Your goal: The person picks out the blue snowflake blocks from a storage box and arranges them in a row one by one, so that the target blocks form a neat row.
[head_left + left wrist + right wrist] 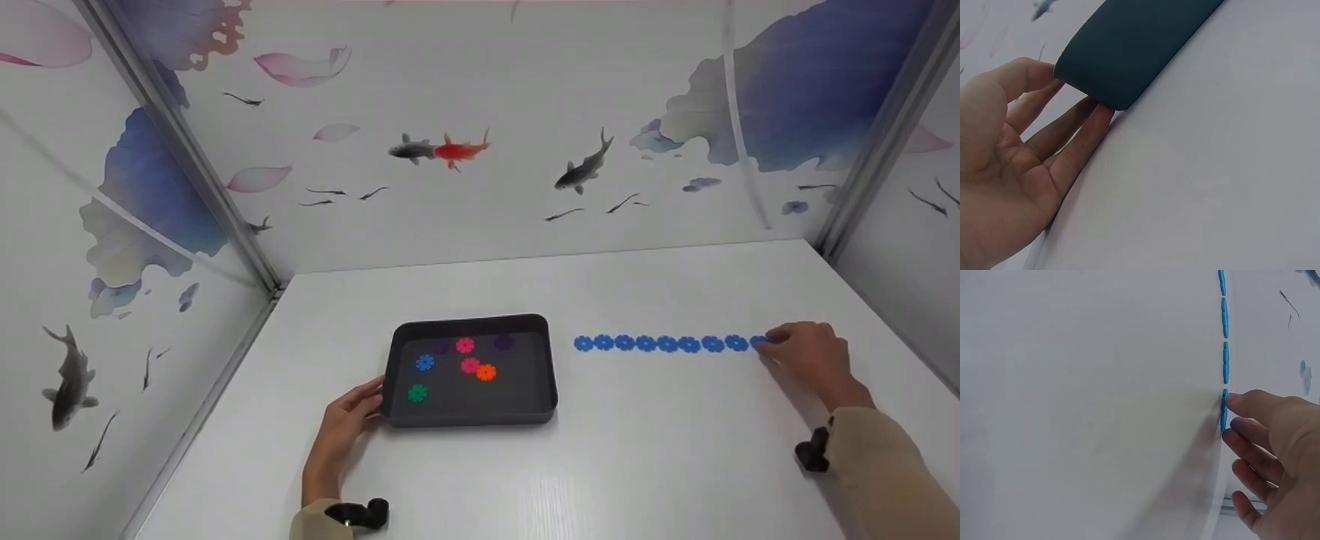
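On the tray's left side my left hand (pixel 345 424) holds the dark tray (pixel 480 420). In the left wrist view its fingertips (pixel 1103 115) are at the bottom corner of the tray wall, with another digit up at the rim. My right hand (pixel 814 360) pinches a blue flower-shaped disc (pixel 1224 410) at the right end of a straight row. The row of blue discs (pixel 667 344) lies flat along the table to the right of the tray. The thumb lies over that end disc, partly hiding it in the head view.
Inside the tray are pink discs (pixel 465 345), an orange disc (pixel 486 372), a blue disc (pixel 424 362), a green disc (pixel 418 393) and dark purple discs (pixel 503 342). The white table (pixel 637 465) is enclosed by printed panels (pixel 480 225) at the back and sides.
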Demonstrator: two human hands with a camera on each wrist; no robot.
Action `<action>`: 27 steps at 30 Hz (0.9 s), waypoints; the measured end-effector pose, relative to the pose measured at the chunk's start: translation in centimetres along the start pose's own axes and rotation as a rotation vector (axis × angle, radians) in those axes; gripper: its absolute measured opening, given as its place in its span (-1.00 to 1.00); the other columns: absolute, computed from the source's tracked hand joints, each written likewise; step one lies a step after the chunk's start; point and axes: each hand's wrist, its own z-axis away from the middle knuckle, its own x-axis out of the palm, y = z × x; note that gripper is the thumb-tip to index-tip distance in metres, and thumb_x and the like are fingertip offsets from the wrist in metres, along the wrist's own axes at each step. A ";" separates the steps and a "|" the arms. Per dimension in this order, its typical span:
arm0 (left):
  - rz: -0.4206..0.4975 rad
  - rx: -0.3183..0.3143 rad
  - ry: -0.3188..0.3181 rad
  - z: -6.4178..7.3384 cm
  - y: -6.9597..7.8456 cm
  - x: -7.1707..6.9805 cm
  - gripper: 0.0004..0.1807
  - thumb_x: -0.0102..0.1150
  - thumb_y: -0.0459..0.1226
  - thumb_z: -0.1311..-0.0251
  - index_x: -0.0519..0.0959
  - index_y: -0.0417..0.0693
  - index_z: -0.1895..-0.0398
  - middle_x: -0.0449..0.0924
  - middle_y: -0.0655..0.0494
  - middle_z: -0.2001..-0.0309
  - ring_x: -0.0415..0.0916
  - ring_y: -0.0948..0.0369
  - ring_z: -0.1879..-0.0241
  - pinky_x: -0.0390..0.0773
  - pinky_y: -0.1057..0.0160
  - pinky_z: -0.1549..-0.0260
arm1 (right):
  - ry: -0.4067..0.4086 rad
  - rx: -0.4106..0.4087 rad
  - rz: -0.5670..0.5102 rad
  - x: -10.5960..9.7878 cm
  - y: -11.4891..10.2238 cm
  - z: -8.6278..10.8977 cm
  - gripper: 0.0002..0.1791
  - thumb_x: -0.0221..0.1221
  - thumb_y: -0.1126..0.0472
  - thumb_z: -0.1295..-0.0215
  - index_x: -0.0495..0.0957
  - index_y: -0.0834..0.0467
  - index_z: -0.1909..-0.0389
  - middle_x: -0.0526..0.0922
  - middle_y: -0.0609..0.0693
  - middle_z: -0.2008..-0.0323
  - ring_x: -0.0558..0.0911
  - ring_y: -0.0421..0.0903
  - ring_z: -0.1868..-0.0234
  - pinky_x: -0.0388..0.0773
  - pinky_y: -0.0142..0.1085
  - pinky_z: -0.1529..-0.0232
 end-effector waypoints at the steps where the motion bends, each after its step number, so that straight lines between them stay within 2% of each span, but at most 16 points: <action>1: -0.002 0.002 -0.001 0.0 0.0 0.0 -0.55 0.10 -0.25 -0.43 0.49 -0.02 -0.36 0.46 -0.15 -0.36 0.54 0.03 -0.23 0.55 0.05 -0.25 | 0.000 -0.004 -0.003 0.0 0.0 0.0 -0.42 0.21 0.03 -0.37 0.52 0.49 -0.10 0.58 0.51 -0.04 0.45 0.51 -0.09 0.33 0.37 -0.04; 7: -0.008 0.014 -0.001 0.0 0.0 0.0 -0.56 0.10 -0.25 -0.42 0.51 -0.01 -0.34 0.50 -0.15 -0.33 0.55 0.02 -0.22 0.57 0.07 -0.23 | -0.005 -0.023 -0.023 0.5 0.5 -0.2 -0.49 0.16 0.04 -0.42 0.55 0.46 -0.05 0.60 0.48 -0.01 0.44 0.48 -0.07 0.18 0.36 -0.01; 17: -0.015 0.007 0.003 0.0 0.3 0.0 -0.57 0.10 -0.26 -0.42 0.53 0.00 -0.32 0.49 -0.14 -0.34 0.55 0.02 -0.22 0.55 0.05 -0.25 | -0.002 -0.008 -0.020 0.7 0.2 -0.1 -0.48 0.13 0.04 -0.42 0.54 0.46 -0.06 0.59 0.49 -0.02 0.44 0.48 -0.06 0.16 0.38 -0.02; 22: 0.001 0.010 -0.007 0.0 0.4 0.1 -0.56 0.12 -0.26 -0.41 0.52 -0.02 -0.33 0.49 -0.15 -0.34 0.55 0.03 -0.22 0.55 0.07 -0.25 | 0.088 -0.025 0.016 1.0 -1.0 -0.1 -0.53 0.14 0.09 -0.41 0.56 0.46 -0.02 0.56 0.52 -0.01 0.41 0.46 0.00 0.21 0.28 0.08; 25: 0.007 0.010 -0.004 0.2 0.4 0.1 -0.56 0.12 -0.26 -0.41 0.52 -0.03 -0.33 0.49 -0.16 -0.34 0.55 0.03 -0.22 0.56 0.06 -0.24 | 0.155 -0.056 0.029 1.1 -2.5 -0.3 -0.55 0.16 0.11 -0.39 0.57 0.46 -0.01 0.53 0.53 -0.02 0.39 0.44 0.02 0.24 0.23 0.14; 27: 0.009 0.009 -0.004 0.2 0.3 0.1 -0.56 0.12 -0.25 -0.41 0.52 -0.02 -0.33 0.50 -0.15 -0.33 0.55 0.04 -0.22 0.55 0.06 -0.25 | 0.183 -0.079 0.015 1.1 -3.7 -0.4 -0.56 0.18 0.11 -0.39 0.58 0.44 -0.01 0.53 0.53 -0.02 0.39 0.44 0.01 0.23 0.25 0.11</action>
